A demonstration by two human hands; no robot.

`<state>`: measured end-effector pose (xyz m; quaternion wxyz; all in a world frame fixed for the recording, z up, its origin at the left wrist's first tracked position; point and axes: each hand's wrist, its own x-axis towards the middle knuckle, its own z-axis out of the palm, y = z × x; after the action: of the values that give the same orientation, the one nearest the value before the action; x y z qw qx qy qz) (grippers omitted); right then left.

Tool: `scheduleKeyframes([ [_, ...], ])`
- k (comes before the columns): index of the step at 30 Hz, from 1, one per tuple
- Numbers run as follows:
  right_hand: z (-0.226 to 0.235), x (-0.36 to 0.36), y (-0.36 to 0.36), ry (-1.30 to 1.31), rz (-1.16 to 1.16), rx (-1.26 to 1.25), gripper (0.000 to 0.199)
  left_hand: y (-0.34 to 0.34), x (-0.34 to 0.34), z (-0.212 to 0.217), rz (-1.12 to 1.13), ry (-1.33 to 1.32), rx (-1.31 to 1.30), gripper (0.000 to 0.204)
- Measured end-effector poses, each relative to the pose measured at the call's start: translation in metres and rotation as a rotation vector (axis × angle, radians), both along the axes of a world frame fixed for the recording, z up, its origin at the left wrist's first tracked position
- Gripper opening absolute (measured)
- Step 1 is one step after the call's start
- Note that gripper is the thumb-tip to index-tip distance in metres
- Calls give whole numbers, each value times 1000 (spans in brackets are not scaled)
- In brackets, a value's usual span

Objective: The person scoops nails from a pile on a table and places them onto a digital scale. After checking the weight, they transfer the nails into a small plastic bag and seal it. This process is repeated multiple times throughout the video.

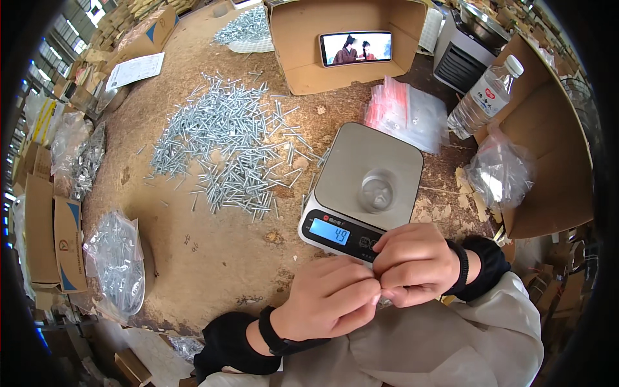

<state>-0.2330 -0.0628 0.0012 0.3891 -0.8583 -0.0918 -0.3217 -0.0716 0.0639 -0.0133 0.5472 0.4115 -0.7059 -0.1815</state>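
I see the left hand and right hand pinched closed together, contents hidden, at the near edge of the scale on the table; a knuckle bump could jolt its cup.

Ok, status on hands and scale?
Left hand, right hand meeting; anything held is hidden. Scale lit, clear cup on top. Right hand partly blocks view of scale's near edge.

Black sleeves, a black band circling each wrist, a pale grey-beige garment.
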Motion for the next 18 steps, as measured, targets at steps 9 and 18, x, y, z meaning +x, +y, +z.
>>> scheduleKeyframes([
  [9,3,-3,-5,-48,89,90,7,4,7,9,-1,199,17,16],
  [18,-1,-8,-10,-47,45,90,12,23,27,5,140,484,-19,7],
])
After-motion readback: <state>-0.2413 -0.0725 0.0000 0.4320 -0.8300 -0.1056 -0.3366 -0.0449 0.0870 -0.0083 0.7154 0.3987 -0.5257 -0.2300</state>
